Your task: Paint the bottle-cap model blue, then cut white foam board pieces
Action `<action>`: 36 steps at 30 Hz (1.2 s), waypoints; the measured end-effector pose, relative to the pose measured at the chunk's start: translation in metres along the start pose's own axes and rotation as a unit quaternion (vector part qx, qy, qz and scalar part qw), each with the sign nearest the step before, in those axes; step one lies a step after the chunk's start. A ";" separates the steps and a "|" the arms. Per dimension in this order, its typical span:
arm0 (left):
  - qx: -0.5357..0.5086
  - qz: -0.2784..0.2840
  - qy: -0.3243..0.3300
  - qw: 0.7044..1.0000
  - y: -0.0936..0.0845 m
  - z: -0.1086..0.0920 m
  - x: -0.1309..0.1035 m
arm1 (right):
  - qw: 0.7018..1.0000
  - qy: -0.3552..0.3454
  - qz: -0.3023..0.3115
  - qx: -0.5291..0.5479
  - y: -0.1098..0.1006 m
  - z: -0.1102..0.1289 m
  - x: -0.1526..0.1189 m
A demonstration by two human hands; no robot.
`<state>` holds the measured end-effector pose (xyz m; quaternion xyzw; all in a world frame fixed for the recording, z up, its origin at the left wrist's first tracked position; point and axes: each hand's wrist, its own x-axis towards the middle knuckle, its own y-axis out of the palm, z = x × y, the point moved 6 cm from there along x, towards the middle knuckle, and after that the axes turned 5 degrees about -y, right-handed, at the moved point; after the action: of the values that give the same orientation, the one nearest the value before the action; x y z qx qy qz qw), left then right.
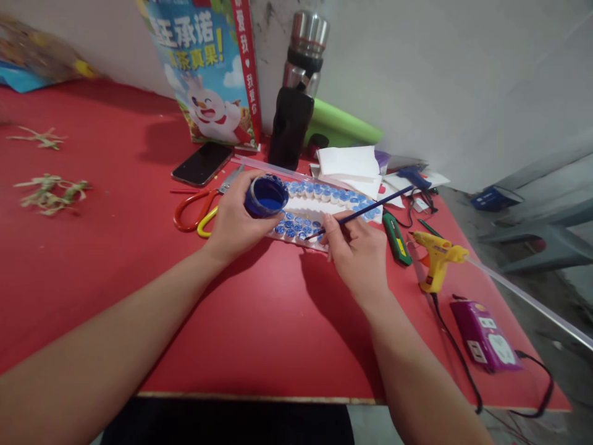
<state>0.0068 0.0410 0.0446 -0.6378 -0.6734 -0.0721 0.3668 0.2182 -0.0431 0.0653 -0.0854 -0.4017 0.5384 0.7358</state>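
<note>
My left hand [238, 219] is wrapped round a small open jar of blue paint [269, 196], tilted toward me over the left end of a white piece [306, 205]. Rows of round knobs, many coloured blue, cover that piece along its near and far sides; a white strip runs between them. In my right hand [354, 244] a thin dark blue paintbrush [370, 207] is pinched, its tip down at the near row of knobs. Scissors [197, 213] with red and yellow handles lie just left of my left hand, partly behind it.
Behind stand a printed paper bag [215, 80], a steel flask [308, 43] and a black bottle [291, 127]. A phone [202, 164] lies before the bag. To the right are a green cutter [397, 240], a yellow glue gun [435, 256] and a purple power strip [484, 334] with trailing cables.
</note>
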 end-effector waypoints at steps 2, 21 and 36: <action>-0.001 0.000 0.001 1.000 0.000 0.000 0.000 | 1.000 -0.003 -0.010 0.002 -0.002 -0.001 0.000; -0.005 0.006 -0.007 1.000 0.000 -0.002 0.001 | 0.999 -0.007 -0.004 0.035 0.002 0.001 -0.001; -0.010 0.005 -0.007 1.000 0.000 0.000 0.001 | 1.000 -0.003 -0.001 0.011 0.002 0.001 -0.001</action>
<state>0.0069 0.0413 0.0452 -0.6452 -0.6723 -0.0727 0.3557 0.2161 -0.0439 0.0644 -0.0749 -0.3978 0.5422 0.7363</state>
